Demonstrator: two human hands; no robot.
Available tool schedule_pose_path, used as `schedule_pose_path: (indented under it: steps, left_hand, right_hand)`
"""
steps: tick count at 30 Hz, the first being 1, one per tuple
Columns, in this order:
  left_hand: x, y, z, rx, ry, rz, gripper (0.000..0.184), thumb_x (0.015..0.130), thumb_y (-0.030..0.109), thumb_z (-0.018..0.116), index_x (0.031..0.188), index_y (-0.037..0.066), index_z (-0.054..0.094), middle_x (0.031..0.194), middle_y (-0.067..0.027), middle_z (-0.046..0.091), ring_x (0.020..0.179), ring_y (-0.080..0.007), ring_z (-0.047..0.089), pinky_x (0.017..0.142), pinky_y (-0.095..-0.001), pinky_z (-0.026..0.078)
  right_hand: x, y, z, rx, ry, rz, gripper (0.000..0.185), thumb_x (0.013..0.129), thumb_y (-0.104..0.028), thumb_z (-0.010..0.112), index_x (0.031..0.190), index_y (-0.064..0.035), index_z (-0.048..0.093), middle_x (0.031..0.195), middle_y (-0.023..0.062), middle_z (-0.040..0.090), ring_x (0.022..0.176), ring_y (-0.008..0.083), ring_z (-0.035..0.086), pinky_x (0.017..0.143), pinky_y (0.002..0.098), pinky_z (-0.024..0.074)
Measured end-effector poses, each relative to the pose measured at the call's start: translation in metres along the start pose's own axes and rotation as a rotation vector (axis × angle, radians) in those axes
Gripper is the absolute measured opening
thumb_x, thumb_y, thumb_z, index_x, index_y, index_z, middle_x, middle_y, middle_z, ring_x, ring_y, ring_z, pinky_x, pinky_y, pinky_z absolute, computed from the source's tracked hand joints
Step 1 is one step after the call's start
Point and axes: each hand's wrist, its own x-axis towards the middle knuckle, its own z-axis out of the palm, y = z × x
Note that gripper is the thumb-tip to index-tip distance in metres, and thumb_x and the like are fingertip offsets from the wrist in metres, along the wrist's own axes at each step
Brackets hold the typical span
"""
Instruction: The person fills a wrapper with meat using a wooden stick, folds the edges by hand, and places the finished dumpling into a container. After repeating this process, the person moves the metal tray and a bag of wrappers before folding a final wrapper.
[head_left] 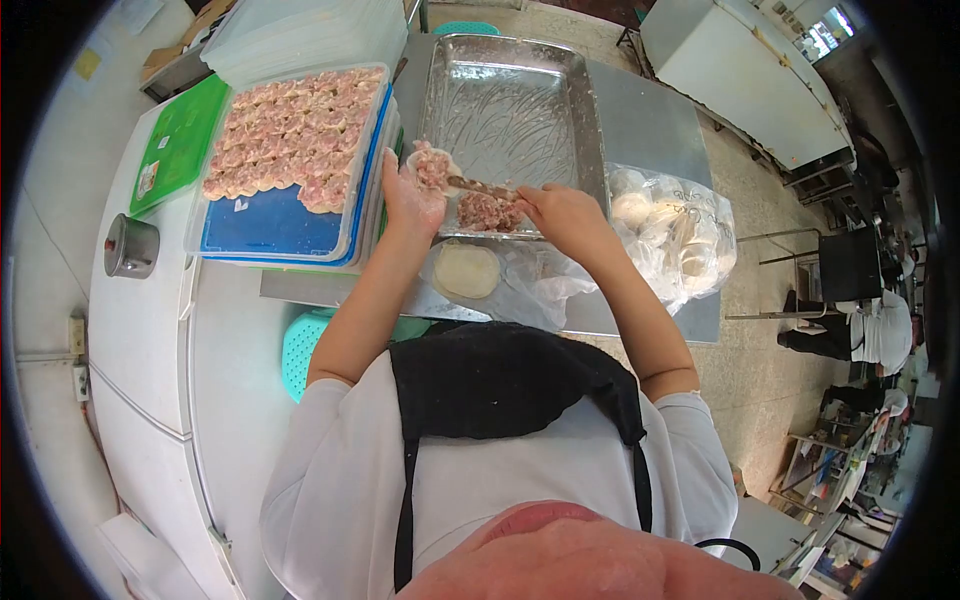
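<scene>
My left hand (412,200) is wrapped round a dumpling (431,168) with pink minced filling, over the near left edge of the metal tray (590,130). My right hand (562,216) grips a spatula (484,187), whose tip touches the filling in the dumpling. Beneath the spatula, a mound of minced meat (488,212) lies in the tray's near end. A stack of round wrappers (467,271) sits on plastic just in front of the tray. Left of my hands, rows of filled dumplings (290,130) cover much of a blue-lined container (270,228).
A clear bag of pale rounds (675,230) lies right of the tray. A green lid (182,145) and a metal pot (131,246) are at the left. Clear containers (305,40) stand behind the dumplings. Another person (880,332) is at the far right.
</scene>
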Motion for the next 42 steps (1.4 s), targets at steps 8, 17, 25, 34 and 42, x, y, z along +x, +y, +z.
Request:
schedule_pose_path:
  steps: [8,17,25,34,42]
  left_hand:
    - [-0.019,-0.002,0.021,0.069,0.044,-0.053,0.062,0.093,0.054,0.049,0.118,-0.002,0.052,0.102,-0.0163,0.058,0.094,-0.0303,0.057,0.089,-0.0461,0.047]
    - [-0.016,-0.017,0.025,0.074,-0.304,-0.048,0.051,0.087,0.03,0.064,0.124,-0.002,0.051,0.105,-0.0147,0.063,0.098,-0.029,0.06,0.09,-0.0445,0.05]
    - [-0.035,-0.015,0.046,1.434,-0.606,0.234,0.06,0.073,-0.001,0.072,0.129,0.005,0.052,0.104,-0.0055,0.064,0.093,-0.0132,0.06,0.084,-0.0291,0.05]
    - [-0.014,-0.021,-0.011,1.645,-0.424,0.217,0.028,0.075,0.012,0.073,0.099,-0.001,0.065,0.089,-0.0055,0.066,0.082,-0.0125,0.06,0.075,-0.0275,0.049]
    - [-0.025,-0.012,-0.022,1.737,-0.186,0.019,0.048,0.075,0.023,0.078,0.113,-0.001,0.059,0.104,-0.0081,0.064,0.094,-0.0164,0.06,0.083,-0.031,0.049]
  right_hand:
    - [-0.006,0.003,-0.034,-0.312,-0.013,-0.076,0.03,0.096,-0.027,0.051,0.119,-0.01,0.058,0.082,0.0151,0.06,0.073,0.0353,0.063,0.062,0.0444,0.0507]
    - [0.0,0.048,-0.051,0.411,0.137,-0.199,0.03,0.095,-0.023,0.051,0.108,-0.0001,0.065,0.094,0.0234,0.066,0.089,0.0409,0.064,0.076,0.0438,0.051]
    - [-0.014,0.077,-0.073,0.486,-0.179,-0.24,0.033,0.096,-0.027,0.051,0.115,-0.0032,0.064,0.101,0.0237,0.065,0.092,0.0415,0.062,0.082,0.0425,0.0492]
    - [0.02,0.117,-0.017,0.343,-0.123,-0.416,0.03,0.095,-0.026,0.053,0.119,-0.0103,0.063,0.095,0.0159,0.068,0.084,0.0376,0.064,0.076,0.0423,0.051]
    - [0.022,0.123,0.045,0.147,-0.046,-0.333,0.027,0.092,-0.02,0.048,0.114,-0.0125,0.061,0.088,0.0191,0.066,0.086,0.037,0.066,0.072,0.0475,0.0511]
